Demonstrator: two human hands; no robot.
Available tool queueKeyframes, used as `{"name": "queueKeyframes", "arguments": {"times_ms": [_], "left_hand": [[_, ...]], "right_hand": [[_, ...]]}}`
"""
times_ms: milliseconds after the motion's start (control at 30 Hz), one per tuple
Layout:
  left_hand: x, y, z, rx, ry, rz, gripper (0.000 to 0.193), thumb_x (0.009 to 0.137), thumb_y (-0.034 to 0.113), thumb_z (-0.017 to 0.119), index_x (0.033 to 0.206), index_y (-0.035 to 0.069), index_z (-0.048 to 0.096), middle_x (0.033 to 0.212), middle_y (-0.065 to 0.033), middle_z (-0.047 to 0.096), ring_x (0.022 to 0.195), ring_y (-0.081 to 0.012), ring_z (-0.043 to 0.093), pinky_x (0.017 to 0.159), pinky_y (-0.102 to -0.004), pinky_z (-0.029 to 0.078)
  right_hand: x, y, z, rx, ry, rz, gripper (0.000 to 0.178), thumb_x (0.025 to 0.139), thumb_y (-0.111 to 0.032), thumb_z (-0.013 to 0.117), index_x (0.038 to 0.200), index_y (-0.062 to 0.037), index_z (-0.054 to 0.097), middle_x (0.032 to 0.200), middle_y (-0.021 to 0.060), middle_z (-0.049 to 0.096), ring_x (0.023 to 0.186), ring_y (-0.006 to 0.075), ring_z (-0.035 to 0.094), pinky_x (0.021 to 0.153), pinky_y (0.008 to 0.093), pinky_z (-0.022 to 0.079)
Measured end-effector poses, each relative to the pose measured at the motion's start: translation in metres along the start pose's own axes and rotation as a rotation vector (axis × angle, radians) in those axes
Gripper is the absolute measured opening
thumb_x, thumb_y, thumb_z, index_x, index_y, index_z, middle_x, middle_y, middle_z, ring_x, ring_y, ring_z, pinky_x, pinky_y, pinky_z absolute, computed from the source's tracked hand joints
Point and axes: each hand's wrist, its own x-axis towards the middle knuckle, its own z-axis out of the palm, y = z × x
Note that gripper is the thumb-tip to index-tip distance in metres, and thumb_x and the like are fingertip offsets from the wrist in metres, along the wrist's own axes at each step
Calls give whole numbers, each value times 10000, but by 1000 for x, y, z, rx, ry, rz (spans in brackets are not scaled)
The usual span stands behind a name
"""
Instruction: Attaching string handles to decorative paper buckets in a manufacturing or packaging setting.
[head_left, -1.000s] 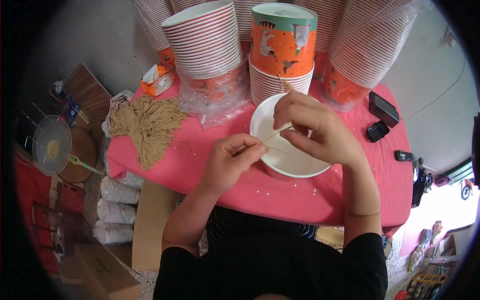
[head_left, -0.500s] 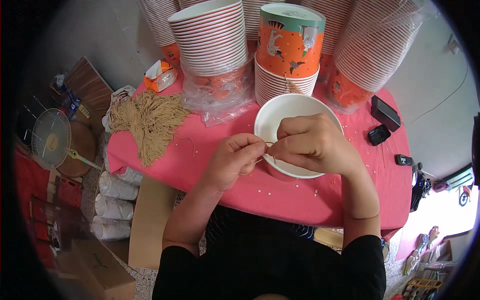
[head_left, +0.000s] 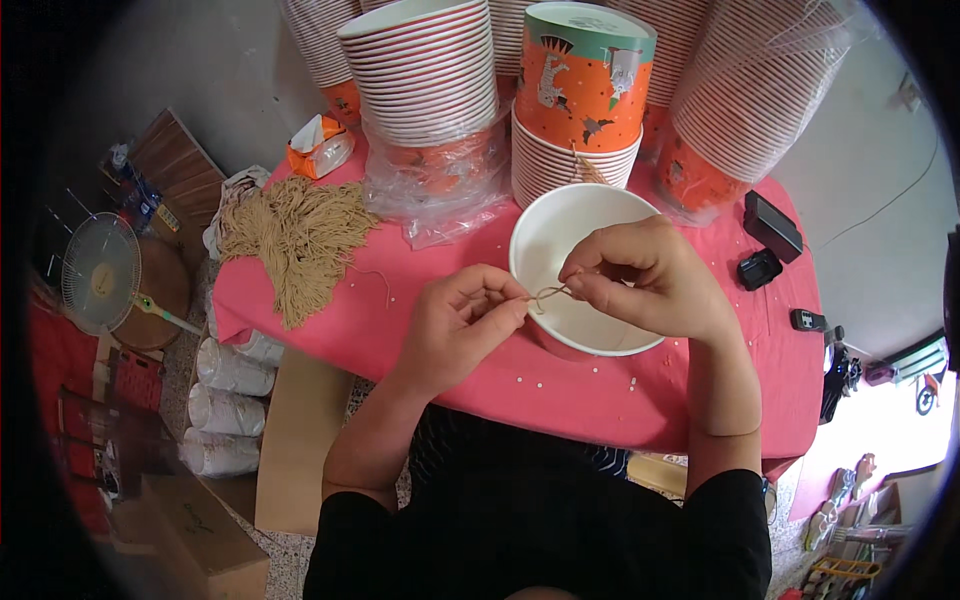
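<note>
A short loop of thin tan cord (head_left: pixel 550 293) spans the gap between my hands, over the near left rim of a white-lined paper bucket (head_left: pixel 545 235). My left hand (head_left: pixel 460 325) pinches one end of the cord between thumb and forefinger. The other end is pinched by my right hand (head_left: pixel 650 275), which hangs over the bucket's mouth. A pile of tan cords (head_left: pixel 300 240) lies on the pink-covered table (head_left: pixel 455 385) to the left, with one loose strand trailing from it.
Stacked paper buckets (head_left: pixel 420 85) line the table's back, some in clear plastic. An orange upturned bucket (head_left: pixel 585 90) tops one stack. A tissue pack (head_left: pixel 320 147) sits at back left. Black items (head_left: pixel 770 228) lie on the right. Small white bits are scattered about the table.
My hands have drawn a little apart, the right one moving up and right. More of the looped cord between them now shows.
</note>
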Motion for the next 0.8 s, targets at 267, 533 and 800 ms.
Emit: {"name": "queueKeyframes", "arguments": {"times_ms": [267,533,800], "left_hand": [[-4,2,4,-156,-41,-42,64,935,12,563,978,-21,595,838,-39,649,778,-83,614,716,-217,500],[-7,-2,9,-328,-46,-69,101,948,41,560,1028,-5,601,888,-45,663,804,-83,620,719,-208,494],[-7,-2,15,-338,-68,-24,113,912,21,624,1024,6,626,900,-13,656,775,-42,580,669,-180,465]], "right_hand": [[3,-13,6,-30,-66,-65,70,772,11,690,838,-12,702,740,56,632,611,118,563,529,253,408],[3,-17,16,-103,23,-85,78,768,-47,690,843,-39,712,755,77,640,611,209,618,528,328,471],[4,-8,20,-119,53,-161,88,765,-44,696,852,-39,705,765,77,646,654,225,636,554,324,487]]}}
